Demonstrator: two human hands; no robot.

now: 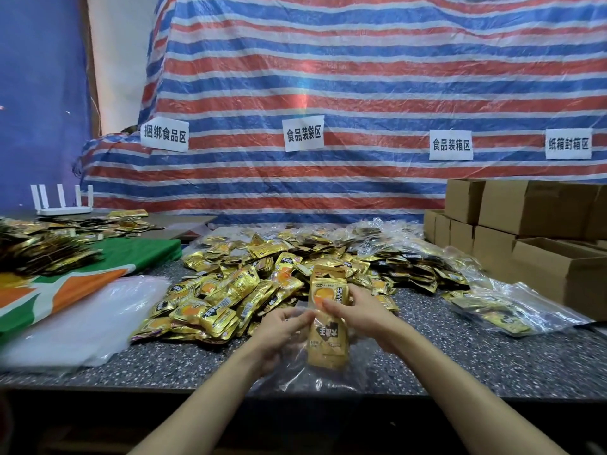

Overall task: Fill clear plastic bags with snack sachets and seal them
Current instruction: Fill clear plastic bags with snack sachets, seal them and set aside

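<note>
sachet pile (262, 280) ctr on table (476, 359), boxes (532, 234) right

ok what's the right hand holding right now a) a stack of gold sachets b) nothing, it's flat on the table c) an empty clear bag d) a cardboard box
a: the right hand grips a stack of gold sachets, its lower part already inside the clear bag, whose mouth the left hand pinches.
</note>
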